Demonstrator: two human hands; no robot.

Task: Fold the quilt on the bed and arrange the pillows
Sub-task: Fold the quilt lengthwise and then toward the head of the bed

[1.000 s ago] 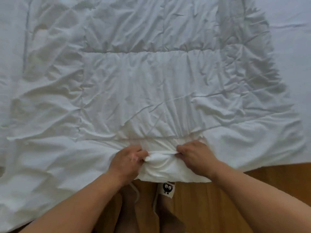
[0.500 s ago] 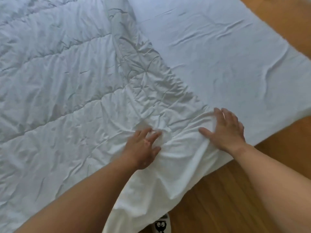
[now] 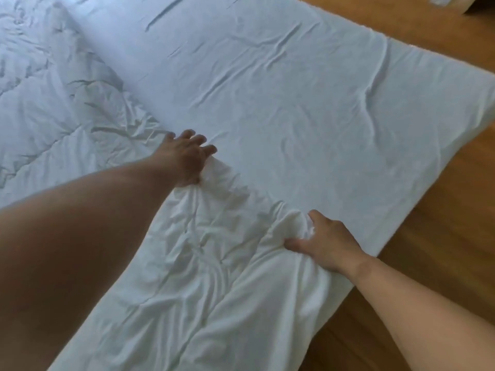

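left hand (image 3: pixel 187 156) flat on quilt (image 3: pixel 203 263), right hand (image 3: pixel 325 243) gripping

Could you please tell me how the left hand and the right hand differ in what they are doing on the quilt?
The left hand lies with fingers spread at the quilt edge, farther out; the right hand bunches a fold of fabric, nearer the bed's side. Both touch the quilt.
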